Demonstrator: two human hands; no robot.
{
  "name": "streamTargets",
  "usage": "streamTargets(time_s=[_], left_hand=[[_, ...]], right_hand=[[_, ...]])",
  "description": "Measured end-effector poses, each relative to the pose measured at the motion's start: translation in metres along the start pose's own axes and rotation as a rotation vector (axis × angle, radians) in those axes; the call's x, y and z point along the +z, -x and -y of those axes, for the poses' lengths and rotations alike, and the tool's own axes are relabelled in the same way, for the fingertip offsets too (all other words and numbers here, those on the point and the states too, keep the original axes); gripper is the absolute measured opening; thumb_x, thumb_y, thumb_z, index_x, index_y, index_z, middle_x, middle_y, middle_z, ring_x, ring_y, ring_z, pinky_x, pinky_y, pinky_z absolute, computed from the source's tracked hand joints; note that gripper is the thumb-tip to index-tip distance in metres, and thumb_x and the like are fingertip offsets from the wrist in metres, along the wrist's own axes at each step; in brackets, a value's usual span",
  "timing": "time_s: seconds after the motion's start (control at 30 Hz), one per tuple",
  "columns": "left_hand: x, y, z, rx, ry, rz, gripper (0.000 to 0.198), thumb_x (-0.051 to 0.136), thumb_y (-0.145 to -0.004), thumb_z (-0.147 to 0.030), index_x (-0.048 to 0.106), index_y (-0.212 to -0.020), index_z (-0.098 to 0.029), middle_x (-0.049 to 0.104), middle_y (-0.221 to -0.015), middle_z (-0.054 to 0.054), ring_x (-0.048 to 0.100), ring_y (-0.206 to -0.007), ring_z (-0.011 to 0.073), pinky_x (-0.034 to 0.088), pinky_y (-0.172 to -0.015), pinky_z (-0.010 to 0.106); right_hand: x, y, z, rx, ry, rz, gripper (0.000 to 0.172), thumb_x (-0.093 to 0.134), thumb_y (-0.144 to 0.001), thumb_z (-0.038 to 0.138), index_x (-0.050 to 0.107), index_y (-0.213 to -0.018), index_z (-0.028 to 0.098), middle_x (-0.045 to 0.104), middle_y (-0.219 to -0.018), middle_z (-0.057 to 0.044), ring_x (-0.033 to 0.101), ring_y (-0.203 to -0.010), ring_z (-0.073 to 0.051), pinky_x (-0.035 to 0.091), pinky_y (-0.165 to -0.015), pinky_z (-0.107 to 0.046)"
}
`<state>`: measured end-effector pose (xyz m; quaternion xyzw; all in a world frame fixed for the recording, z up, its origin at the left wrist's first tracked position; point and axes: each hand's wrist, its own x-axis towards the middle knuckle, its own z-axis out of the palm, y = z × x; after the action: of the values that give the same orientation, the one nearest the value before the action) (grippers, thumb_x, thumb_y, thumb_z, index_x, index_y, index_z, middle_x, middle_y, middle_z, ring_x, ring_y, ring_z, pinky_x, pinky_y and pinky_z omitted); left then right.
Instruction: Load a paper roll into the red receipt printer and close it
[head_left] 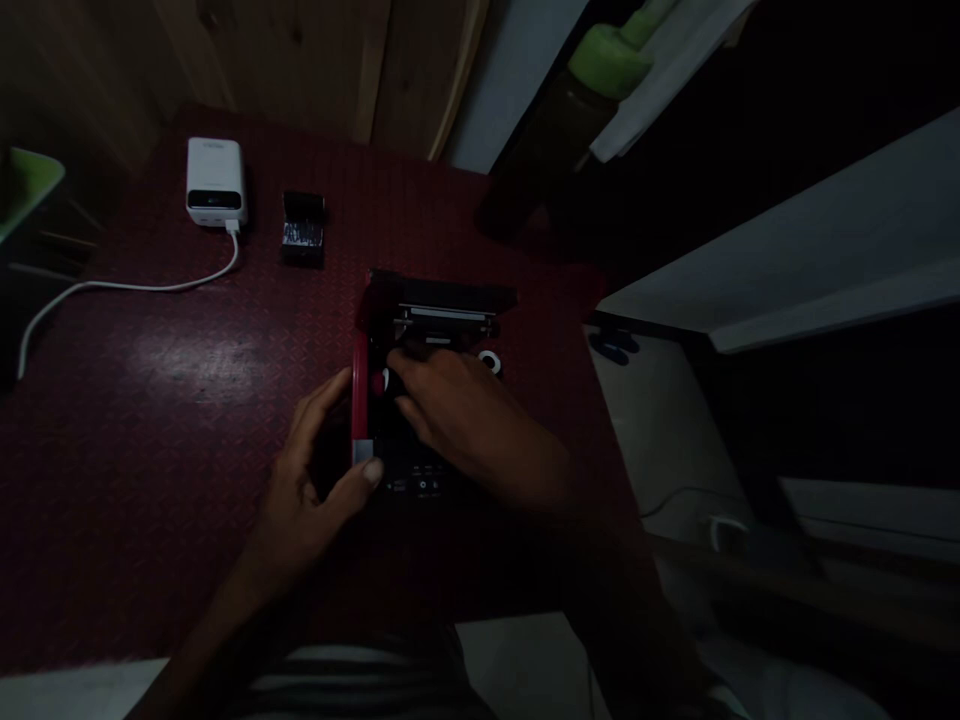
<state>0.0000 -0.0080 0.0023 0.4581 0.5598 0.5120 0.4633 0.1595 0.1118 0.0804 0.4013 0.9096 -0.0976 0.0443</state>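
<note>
A red-and-black portable printer [361, 390] lies on the table with its lid [457, 296] raised at the back. My left hand [311, 480] steadies its left side, thumb on the front corner and fingers along the red edge. Inside the open compartment, my right hand [457, 405] has its fingers closed round what looks like a dark roll [387, 383] with a pale end; most of it is hidden under the hand. A white ring [489, 362] shows just right of the knuckles. Small buttons [424, 485] sit on the front panel. The light is dim.
On the red patterned table [187, 450], a white power bank [216, 180] with a white cable [150, 289] stands at back left. A small black object [303, 230] with a shiny middle lies beside it. A green-capped bottle [611, 62] rises at back right.
</note>
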Motion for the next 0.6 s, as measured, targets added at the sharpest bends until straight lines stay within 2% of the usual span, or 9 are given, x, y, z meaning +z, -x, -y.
streamTargets(time_s=[0.07, 0.13, 0.27, 0.4, 0.5, 0.53, 0.6], left_hand=[[0.0, -0.001, -0.003, -0.009, 0.002, 0.005, 0.073, 0.082, -0.101, -0.047, 0.057, -0.169, -0.037, 0.056, -0.175, 0.006, 0.05, -0.164, 0.0356, 0.037, -0.138, 0.055], [0.0, -0.001, -0.004, -0.02, -0.007, 0.002, 0.074, 0.082, -0.099, -0.047, 0.058, -0.168, -0.037, 0.056, -0.174, 0.007, 0.049, -0.165, 0.0361, 0.038, -0.138, 0.055], [-0.002, 0.0, -0.002, -0.025, -0.008, 0.0, 0.073, 0.081, -0.1, -0.049, 0.057, -0.169, -0.038, 0.056, -0.174, 0.007, 0.05, -0.164, 0.037, 0.041, -0.136, 0.055], [-0.001, 0.001, -0.001, -0.019, -0.01, -0.003, 0.073, 0.081, -0.101, -0.049, 0.056, -0.17, -0.039, 0.057, -0.174, 0.006, 0.051, -0.164, 0.0368, 0.045, -0.134, 0.053], [0.001, 0.002, -0.008, -0.065, -0.002, -0.023, 0.074, 0.081, -0.101, -0.052, 0.057, -0.169, -0.037, 0.058, -0.175, 0.005, 0.053, -0.163, 0.0376, 0.053, -0.128, 0.05], [0.002, 0.002, -0.01, -0.091, 0.001, -0.029, 0.074, 0.081, -0.1, -0.053, 0.057, -0.169, -0.037, 0.058, -0.175, 0.004, 0.053, -0.163, 0.038, 0.055, -0.127, 0.049], [0.004, 0.001, -0.013, -0.13, 0.003, -0.043, 0.076, 0.082, -0.098, -0.055, 0.058, -0.168, -0.038, 0.06, -0.173, 0.003, 0.054, -0.162, 0.0391, 0.057, -0.124, 0.048]], right_hand=[[-0.003, 0.005, 0.002, 0.01, 0.007, -0.03, 0.029, 0.071, -0.096, 0.002, 0.077, -0.12, 0.017, 0.084, -0.105, -0.012, 0.08, -0.091, -0.029, 0.06, -0.077, -0.038], [-0.005, 0.016, 0.004, -0.011, -0.017, -0.119, 0.023, 0.074, -0.094, 0.004, 0.077, -0.113, 0.017, 0.083, -0.106, -0.012, 0.079, -0.095, -0.029, 0.062, -0.082, -0.04], [-0.012, 0.061, -0.001, -0.047, -0.189, -0.437, 0.02, 0.072, -0.1, 0.011, 0.075, -0.117, 0.021, 0.083, -0.11, -0.008, 0.079, -0.1, -0.026, 0.065, -0.09, -0.04], [-0.013, 0.119, -0.024, 0.169, -0.524, -0.645, 0.026, 0.081, -0.099, 0.022, 0.078, -0.124, 0.032, 0.085, -0.115, -0.003, 0.082, -0.101, -0.026, 0.068, -0.089, -0.041], [0.008, 0.146, -0.043, 0.36, -0.804, -0.812, 0.026, 0.085, -0.093, 0.023, 0.082, -0.116, 0.033, 0.086, -0.112, -0.003, 0.084, -0.104, -0.027, 0.071, -0.091, -0.042], [0.019, 0.149, -0.048, 0.411, -0.874, -0.828, 0.026, 0.087, -0.09, 0.024, 0.082, -0.114, 0.032, 0.087, -0.111, -0.003, 0.085, -0.105, -0.026, 0.071, -0.091, -0.041], [0.044, 0.148, -0.053, 0.503, -0.996, -0.766, 0.028, 0.089, -0.085, 0.024, 0.082, -0.112, 0.03, 0.089, -0.111, -0.003, 0.086, -0.105, -0.025, 0.072, -0.091, -0.039]])
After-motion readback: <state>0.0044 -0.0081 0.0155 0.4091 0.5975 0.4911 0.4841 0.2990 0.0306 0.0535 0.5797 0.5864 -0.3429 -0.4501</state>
